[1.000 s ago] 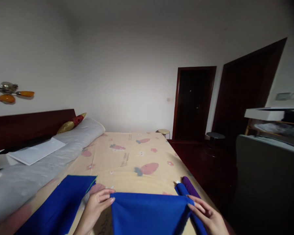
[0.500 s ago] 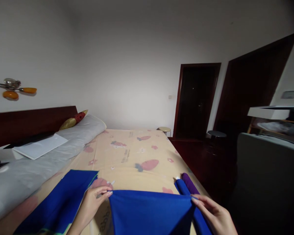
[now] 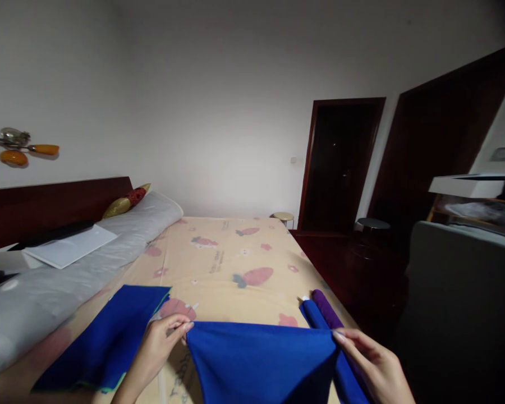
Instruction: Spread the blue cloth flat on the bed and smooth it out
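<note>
A blue cloth [image 3: 263, 359] hangs stretched between my two hands above the bed, its top edge nearly level. My left hand [image 3: 162, 339] pinches its upper left corner between thumb and fingers. At the upper right corner, my right hand [image 3: 372, 359] grips it the same way. The lower part runs out of view. On the bed to the left lies a flat blue cloth with a green edge [image 3: 109, 331], partly behind my left forearm. Beside my right hand are a rolled blue cloth [image 3: 313, 314] and a purple roll [image 3: 326, 308].
The bed [image 3: 219, 269] has a cream sheet with carrot prints. Along its left side run a grey rolled quilt [image 3: 88, 280] and a white flat folder [image 3: 71, 247]. A dark grey panel [image 3: 463, 303] stands at the right, with stools [image 3: 373, 224] beyond near the doors.
The cloth stays held at both corners and is spread slightly wider, my right hand having shifted a little right. The camera view has tilted slightly down.
</note>
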Tool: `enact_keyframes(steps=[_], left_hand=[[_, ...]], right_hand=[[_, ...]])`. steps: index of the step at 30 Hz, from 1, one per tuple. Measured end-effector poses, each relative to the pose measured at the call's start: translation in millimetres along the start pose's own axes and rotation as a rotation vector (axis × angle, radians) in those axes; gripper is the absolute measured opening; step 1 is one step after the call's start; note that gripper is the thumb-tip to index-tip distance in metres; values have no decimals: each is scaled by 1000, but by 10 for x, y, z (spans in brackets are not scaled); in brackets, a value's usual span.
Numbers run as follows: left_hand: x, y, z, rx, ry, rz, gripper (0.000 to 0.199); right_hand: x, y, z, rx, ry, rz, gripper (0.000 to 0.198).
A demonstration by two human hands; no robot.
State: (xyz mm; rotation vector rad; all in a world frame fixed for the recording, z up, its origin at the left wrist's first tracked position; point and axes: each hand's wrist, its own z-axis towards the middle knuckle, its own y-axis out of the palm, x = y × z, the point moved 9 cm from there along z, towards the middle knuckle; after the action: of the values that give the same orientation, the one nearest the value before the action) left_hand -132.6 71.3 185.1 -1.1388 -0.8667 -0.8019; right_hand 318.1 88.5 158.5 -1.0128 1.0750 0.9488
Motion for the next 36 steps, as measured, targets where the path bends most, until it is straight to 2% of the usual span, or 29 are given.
enact_keyframes(steps=[7, 12, 15, 19, 24, 29, 32, 36], left_hand=[[35, 70, -71, -130, -6, 92, 31], [158, 5, -158, -138, -21, 8, 34], [132, -9, -191, -140, -74, -64, 37], [113, 12, -222, -178, -101, -127, 36], [136, -25, -306, -245, -98, -60, 32], [127, -179, -363, -186, -95, -21, 31], [107, -187, -357, -198, -95, -19, 32], [116, -219, -322, -169, -62, -26, 30]], right_hand=[[-118, -65, 3, -35, -33, -55, 38], [-404, -121, -72, -46, -108, -81, 35], [-497, -110, -104, -65, -131, -95, 34], [-479, -80, -109, -70, -95, -84, 36], [-435, -75, -147, -84, -13, -57, 41], [-409, -75, -228, -176, -14, -91, 40], [-375, -73, -260, -207, -2, -94, 39], [-449, -110, -265, -124, -48, -92, 41]])
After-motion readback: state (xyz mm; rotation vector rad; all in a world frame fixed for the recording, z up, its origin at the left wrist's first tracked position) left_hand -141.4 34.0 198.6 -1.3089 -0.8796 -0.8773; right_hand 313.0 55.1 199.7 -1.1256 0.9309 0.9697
